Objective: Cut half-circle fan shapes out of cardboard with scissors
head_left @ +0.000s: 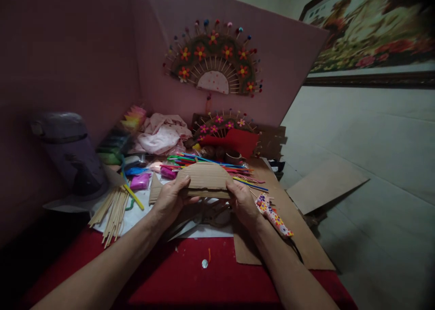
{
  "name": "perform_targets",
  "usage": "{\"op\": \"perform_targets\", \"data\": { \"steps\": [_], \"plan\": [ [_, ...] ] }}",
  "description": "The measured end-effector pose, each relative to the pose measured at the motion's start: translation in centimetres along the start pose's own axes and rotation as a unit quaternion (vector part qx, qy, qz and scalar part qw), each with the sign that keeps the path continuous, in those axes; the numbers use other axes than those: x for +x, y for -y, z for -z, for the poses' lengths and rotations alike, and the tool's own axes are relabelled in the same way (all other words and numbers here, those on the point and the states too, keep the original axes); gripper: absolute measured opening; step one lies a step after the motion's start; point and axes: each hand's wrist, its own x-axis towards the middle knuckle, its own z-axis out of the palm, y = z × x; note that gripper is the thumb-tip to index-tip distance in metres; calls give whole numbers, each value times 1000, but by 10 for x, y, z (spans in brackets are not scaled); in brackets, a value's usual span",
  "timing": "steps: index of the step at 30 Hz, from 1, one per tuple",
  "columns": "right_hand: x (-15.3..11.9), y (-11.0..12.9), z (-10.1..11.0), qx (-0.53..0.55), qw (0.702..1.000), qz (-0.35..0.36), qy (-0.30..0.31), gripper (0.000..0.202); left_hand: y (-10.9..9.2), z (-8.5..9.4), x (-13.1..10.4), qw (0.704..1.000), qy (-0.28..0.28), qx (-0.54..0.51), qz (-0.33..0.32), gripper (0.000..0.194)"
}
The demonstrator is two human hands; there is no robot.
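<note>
Between my two hands I hold up a half-round piece of corrugated cardboard (205, 177), its curved edge upward. My left hand (173, 194) pinches its left end, thumb on the near face. The right end is gripped by my right hand (242, 199), thumb in front and fingers mostly hidden behind. A second cardboard edge shows along the bottom, and I cannot tell whether it is a separate layer. Beneath the piece, partly covered, lies a pair of scissors (215, 215) on white paper. Colourful pipe cleaners (217, 161) are spread just behind it.
Wooden sticks (113, 212) lie at left near a purple container (71, 153). A flower-patterned glue gun (274, 215) rests on a cardboard sheet (295, 224) at right. A decorated fan (214, 60) hangs on the pink panel, with another fan (226, 125) below. Red cloth (204, 287) covers the table.
</note>
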Motion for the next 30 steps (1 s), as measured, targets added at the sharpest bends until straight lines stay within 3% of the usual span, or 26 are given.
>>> {"op": "perform_targets", "data": {
  "steps": [9, 21, 26, 30],
  "plan": [
    [2, 0, 3, 7, 999, -34, -17, 28, -3, -4, -1, 1000, -20, 19, 2, 15],
    [0, 2, 0, 11, 1000, -22, -11, 25, -3, 2, 1, 1000, 7, -15, -5, 20],
    [-1, 6, -2, 9, 1000, -15, -24, 24, -8, -3, -2, 998, 26, -55, 6, 33],
    [-1, 5, -1, 10, 999, -14, -28, 25, -4, -3, -3, 1000, 17, -20, -5, 18]
  ]
}}
